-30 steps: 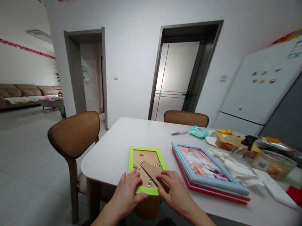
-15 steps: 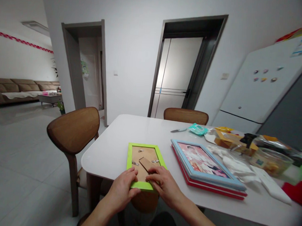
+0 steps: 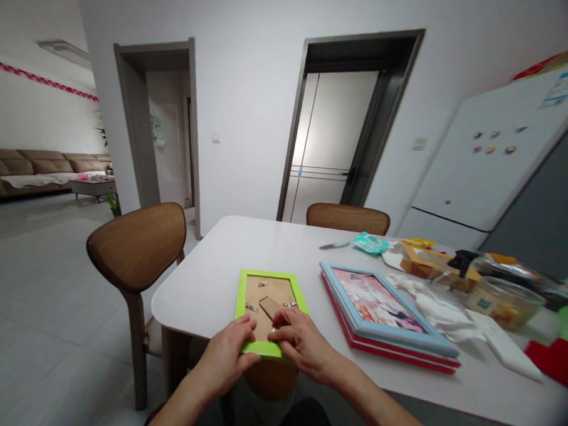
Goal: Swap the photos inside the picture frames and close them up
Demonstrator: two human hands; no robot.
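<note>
A lime-green picture frame [image 3: 241, 299] lies face down at the table's near edge, its brown backing board [image 3: 261, 293] facing up. Small metal clips [image 3: 263, 284] sit along the backing's sides, and a stand flap [image 3: 269, 306] lies in the middle. My left hand [image 3: 228, 355] grips the frame's near left corner, thumb at the front edge and fingers on top. My right hand [image 3: 304, 346] reaches over the near right corner, its fingertips pinched at a metal clip [image 3: 273, 330] by the near edge. The fingers partly hide that clip and the flap's lower end.
Right of the green frame, a light-blue picture frame [image 3: 332, 284] rests on red ones [image 3: 349, 335]. A knife [image 3: 333, 246] and a teal packet [image 3: 370, 243] lie farther back. Clear plastic containers [image 3: 503, 304], white wrapping [image 3: 430, 313] and a red cloth [image 3: 555, 360] crowd the right side.
The right fingertips have shifted slightly left along the near edge of the backing. The left hand keeps its hold, and the view has turned a little.
</note>
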